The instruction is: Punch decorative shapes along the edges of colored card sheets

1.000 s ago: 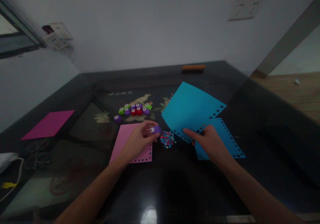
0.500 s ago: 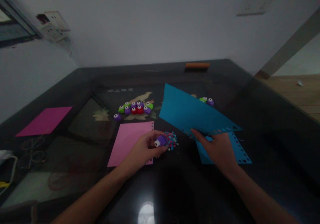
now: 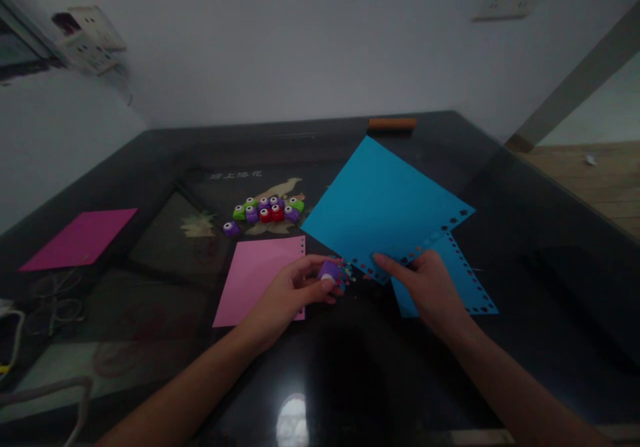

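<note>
Spanning the whole lower view: a dark glossy table (image 3: 500,187); its near edge is cut off by the frame, and a glare spot sits on it well in front of the pink sheet.
Blue sheet (image 3: 385,210): largest paper, just right of the pink sheet, tilted up off the table; punched holes run along its lower edge.
Second blue sheet (image 3: 467,287): farther right of the pink sheet, mostly hidden under the raised blue one and the right hand; only its perforated right strip shows.
Pink sheet (image 3: 260,277): lies flat, holes along its right edge; its lower right corner is covered by the left hand.
Magenta sheet (image 3: 80,237): well left of the pink sheet, flat.
Right hand (image 3: 433,287): right of the pink sheet, fingers pinching the blue sheet's lower edge.
Left hand (image 3: 287,294): on the pink sheet's right edge, fingers wrapped round a purple punch (image 3: 329,270).
Cluster of punches (image 3: 267,210): just behind the pink sheet; green, purple, red, shapes hard to make out.
Confetti (image 3: 347,275): just right of the pink sheet, largely hidden behind the punch and paper.
</note>
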`<state>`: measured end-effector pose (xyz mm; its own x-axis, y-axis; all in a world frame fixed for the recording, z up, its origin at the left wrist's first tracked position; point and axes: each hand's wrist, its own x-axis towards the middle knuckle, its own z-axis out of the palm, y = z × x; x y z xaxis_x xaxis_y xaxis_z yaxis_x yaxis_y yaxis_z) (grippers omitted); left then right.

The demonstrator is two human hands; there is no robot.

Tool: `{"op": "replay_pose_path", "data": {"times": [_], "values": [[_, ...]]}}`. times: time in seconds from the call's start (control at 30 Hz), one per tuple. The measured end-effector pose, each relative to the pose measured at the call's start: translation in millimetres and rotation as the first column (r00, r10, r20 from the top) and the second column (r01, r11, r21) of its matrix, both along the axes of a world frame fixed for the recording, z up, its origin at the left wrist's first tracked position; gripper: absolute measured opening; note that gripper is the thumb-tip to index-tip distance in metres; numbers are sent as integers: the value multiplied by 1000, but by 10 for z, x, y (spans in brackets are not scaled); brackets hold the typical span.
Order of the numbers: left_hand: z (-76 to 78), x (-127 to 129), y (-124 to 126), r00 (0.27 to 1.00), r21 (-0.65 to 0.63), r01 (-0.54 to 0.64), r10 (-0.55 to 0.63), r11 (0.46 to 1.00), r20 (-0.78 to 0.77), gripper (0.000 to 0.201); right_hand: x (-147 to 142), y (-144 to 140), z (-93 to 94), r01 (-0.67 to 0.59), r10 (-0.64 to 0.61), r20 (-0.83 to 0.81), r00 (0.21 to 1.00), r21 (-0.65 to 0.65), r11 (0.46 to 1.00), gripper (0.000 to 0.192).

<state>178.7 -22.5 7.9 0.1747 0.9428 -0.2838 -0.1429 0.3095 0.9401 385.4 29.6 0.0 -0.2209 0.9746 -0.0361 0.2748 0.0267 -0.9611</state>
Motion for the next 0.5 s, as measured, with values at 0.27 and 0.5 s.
{"op": "replay_pose_path", "data": {"times": [0.27, 0.5], "values": [[-25, -6, -12, 1000, 15, -2, 2, 1000, -17, 36, -83, -102, 43, 37, -37, -6, 999, 77, 996, 20], [-45, -13, -24, 999, 44, 36, -35, 998, -11, 38, -104, -122, 70, 35, -37, 44, 998, 53, 998, 20]]}}
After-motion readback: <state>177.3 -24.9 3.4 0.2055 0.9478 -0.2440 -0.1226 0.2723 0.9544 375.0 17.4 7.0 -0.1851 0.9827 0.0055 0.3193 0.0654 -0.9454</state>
